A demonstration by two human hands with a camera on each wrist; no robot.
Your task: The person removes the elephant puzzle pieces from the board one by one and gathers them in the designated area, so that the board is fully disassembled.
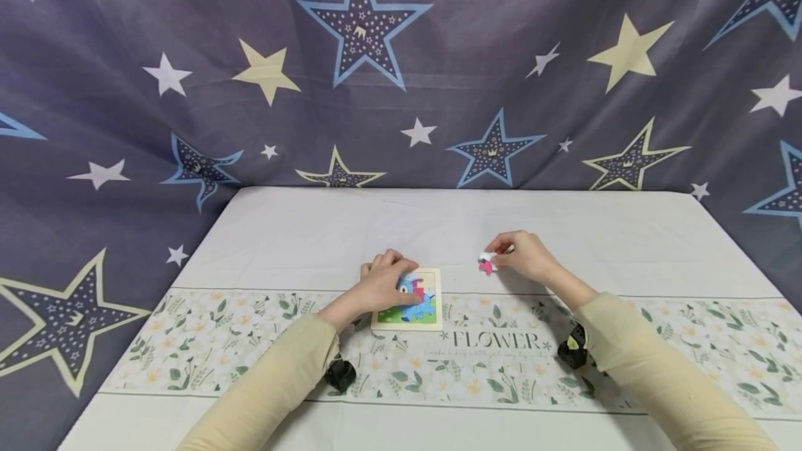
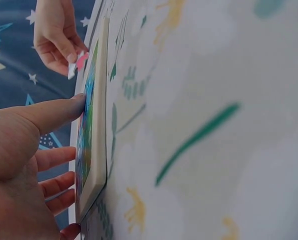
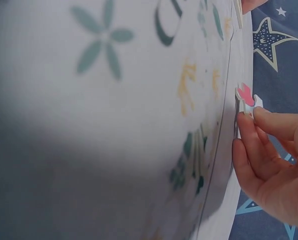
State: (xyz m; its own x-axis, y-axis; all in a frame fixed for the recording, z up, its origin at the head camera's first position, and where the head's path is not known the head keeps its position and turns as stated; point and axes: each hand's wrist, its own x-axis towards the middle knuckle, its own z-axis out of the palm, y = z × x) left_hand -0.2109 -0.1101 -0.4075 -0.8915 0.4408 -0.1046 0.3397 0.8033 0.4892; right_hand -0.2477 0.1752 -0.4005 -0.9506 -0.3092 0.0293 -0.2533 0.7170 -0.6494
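A square jigsaw puzzle [image 1: 407, 326] in a pale wooden frame, with a blue animal picture, lies on the table. My left hand [image 1: 379, 289] rests across its left side. In the left wrist view, the left thumb [image 2: 64, 110] touches the picture, while the other fingers extend along the frame's far side. Beyond the puzzle to the right, my right hand [image 1: 525, 256] pinches a pink and white puzzle piece [image 1: 486, 266] between thumb and fingers. The right wrist view shows that piece [image 3: 246, 95] at the fingertips, close to the tabletop. Part of the puzzle is hidden under my left hand.
The white table [image 1: 301, 235] carries a printed flower band [image 1: 495, 374] with the word FLOWER. A dark curtain [image 1: 401, 103] with stars hangs behind the far edge. Black devices are at the left wrist [image 1: 340, 374] and right wrist [image 1: 573, 348].
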